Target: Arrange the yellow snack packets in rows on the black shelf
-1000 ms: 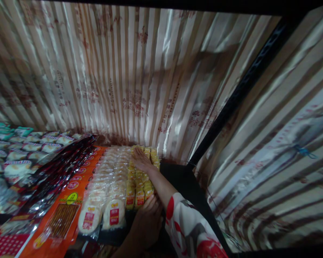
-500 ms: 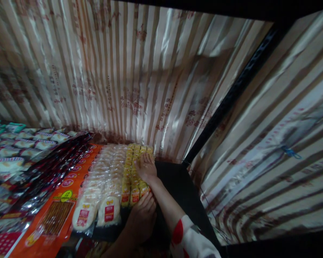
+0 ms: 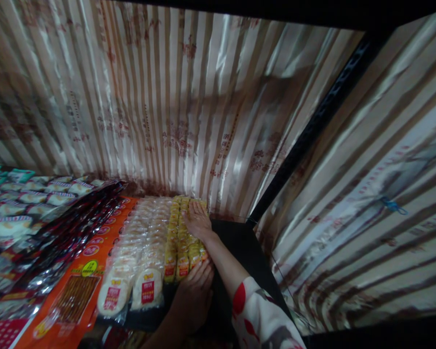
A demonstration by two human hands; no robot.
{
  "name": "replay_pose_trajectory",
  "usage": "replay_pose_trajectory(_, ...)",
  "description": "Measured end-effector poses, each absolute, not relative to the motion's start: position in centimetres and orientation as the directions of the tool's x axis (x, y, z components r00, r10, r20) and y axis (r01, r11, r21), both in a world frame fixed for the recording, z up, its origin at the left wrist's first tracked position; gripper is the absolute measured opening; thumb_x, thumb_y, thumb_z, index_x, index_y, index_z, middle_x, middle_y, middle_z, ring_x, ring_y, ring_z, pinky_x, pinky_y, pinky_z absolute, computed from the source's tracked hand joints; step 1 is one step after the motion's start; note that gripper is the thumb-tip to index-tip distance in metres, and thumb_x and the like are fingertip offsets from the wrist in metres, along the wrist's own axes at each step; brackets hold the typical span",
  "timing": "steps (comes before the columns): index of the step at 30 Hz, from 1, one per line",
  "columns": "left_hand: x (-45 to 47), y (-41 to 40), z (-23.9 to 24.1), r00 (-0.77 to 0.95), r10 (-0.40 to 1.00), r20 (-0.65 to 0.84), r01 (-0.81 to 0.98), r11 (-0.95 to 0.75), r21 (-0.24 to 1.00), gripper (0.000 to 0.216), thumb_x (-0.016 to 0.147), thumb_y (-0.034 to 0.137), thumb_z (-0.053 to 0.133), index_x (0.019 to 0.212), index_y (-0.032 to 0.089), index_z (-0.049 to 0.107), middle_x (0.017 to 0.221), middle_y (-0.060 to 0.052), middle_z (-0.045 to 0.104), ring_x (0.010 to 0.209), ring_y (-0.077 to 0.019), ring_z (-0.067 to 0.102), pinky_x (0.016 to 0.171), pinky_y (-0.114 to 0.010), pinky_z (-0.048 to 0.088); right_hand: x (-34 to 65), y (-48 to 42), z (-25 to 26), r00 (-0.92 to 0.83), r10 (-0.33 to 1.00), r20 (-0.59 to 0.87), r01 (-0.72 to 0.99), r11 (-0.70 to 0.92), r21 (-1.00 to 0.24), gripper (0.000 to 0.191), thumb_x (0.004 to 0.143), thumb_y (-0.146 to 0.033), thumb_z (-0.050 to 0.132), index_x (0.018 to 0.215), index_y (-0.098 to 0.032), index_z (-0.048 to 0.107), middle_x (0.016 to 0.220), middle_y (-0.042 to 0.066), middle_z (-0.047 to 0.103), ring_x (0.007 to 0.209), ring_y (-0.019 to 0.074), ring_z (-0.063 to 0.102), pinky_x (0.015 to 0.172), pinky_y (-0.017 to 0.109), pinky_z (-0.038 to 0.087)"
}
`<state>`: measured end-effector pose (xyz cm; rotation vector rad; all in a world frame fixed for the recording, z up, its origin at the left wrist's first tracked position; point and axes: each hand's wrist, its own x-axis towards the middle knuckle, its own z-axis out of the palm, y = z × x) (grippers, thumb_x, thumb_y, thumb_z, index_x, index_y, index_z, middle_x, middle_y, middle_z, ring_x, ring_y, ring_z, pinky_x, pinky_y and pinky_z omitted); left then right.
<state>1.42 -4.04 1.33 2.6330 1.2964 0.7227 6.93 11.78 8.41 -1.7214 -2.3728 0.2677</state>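
- Fingers of the right hand were stretched out nearly flat, with the thumb set apart; the hand lay palm down, fairly wide, on the back right part of the yellow packets.
- Left hand was narrower, its fingers close together and a little bent, the tips at the front right end of the same packets; whether it gripped one could not be told.
- Yellow packets sat on the black shelf in at least three rows, front to back; the two hands hid some of them.
- White cakes in clear wrap made two rows, just left of the yellow packets.
- Orange bags formed one row beside the cakes, the front one showing brown sticks.
- Dark shiny bags leaned in one slanting row, too jumbled to count.
- White packets lay farther left, many of them.
- One black post and one blue tie showed at the right.
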Motion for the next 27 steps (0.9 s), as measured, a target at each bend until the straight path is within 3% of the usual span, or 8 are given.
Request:
replay_pose_trajectory(9,1.6,-4.0,0.8,0.511,0.771,0.379,0.701,-0.629,0.336,0.047,0.087,0.023,0.038,0.133,0.016,0.037,0.139,-0.008,0.041,0.130,-0.0201,0.035,0.108,-0.040,0.034,5.7,12.4,8.5,-0.414,0.910,-0.014,0.866,0.389,-0.314,0.067,0.090,-0.049,0.013,0.140,-0.005,0.020,0.149,0.012,0.017,0.138,0.0189,0.009,0.111,0.034,0.004)
replay_pose_trajectory(14,1.4,-3.9,1.0,0.532,0.777,0.338,0.701,-0.627,0.338,0.051,0.088,0.025,0.039,0.137,0.016,0.030,0.142,-0.008,0.035,0.132,-0.0204,0.031,0.110,-0.038,0.031,5.5,13.8,8.5,-0.291,0.957,0.013,0.921,0.284,-0.266,0.064,0.091,-0.045,0.016,0.139,-0.004,0.025,0.147,0.013,0.022,0.138,0.0197,0.011,0.111,0.035,0.002)
replay_pose_trajectory(19,1.4,-3.9,0.9,0.537,0.783,0.315,0.708,-0.621,0.337,0.055,0.088,0.026,0.040,0.139,0.015,0.025,0.143,-0.008,0.034,0.133,-0.0193,0.028,0.112,-0.037,0.027,4.7,14.5,8.4,-0.375,0.927,0.007,0.891,0.362,-0.273,0.064,0.091,-0.047,0.021,0.138,-0.004,0.027,0.146,0.013,0.024,0.138,0.0197,0.012,0.112,0.036,0.001)
replay_pose_trajectory(23,1.3,-4.0,1.4,0.540,0.778,0.320,0.711,-0.626,0.321,0.055,0.085,0.017,0.039,0.138,0.015,0.027,0.144,-0.008,0.032,0.133,-0.0193,0.027,0.110,-0.038,0.031,7.1,14.3,8.8,-0.337,0.935,0.114,0.802,0.348,-0.485,0.064,0.091,-0.049,0.018,0.137,-0.007,0.031,0.146,0.009,0.026,0.137,0.0155,0.013,0.112,0.030,0.006)
replay_pose_trajectory(25,1.3,-4.1,1.6,0.544,0.763,0.349,0.709,-0.641,0.296,0.054,0.083,0.015,0.038,0.136,0.014,0.031,0.143,-0.008,0.034,0.133,-0.0198,0.028,0.108,-0.039,0.033,9.7,14.1,8.3,-0.172,0.957,0.235,0.683,0.288,-0.671,0.065,0.090,-0.054,0.015,0.136,-0.012,0.035,0.145,0.006,0.030,0.136,0.0146,0.017,0.112,0.031,0.009)
replay_pose_trajectory(27,1.3,-4.1,1.6,0.539,0.747,0.389,0.710,-0.651,0.268,0.050,0.084,0.015,0.037,0.134,0.013,0.036,0.141,-0.008,0.038,0.132,-0.0197,0.030,0.107,-0.039,0.035,12.4,13.9,7.0,0.052,0.975,0.214,0.463,0.166,-0.871,0.069,0.087,-0.059,0.014,0.136,-0.015,0.036,0.143,0.006,0.035,0.133,0.0162,0.028,0.111,0.034,0.017)
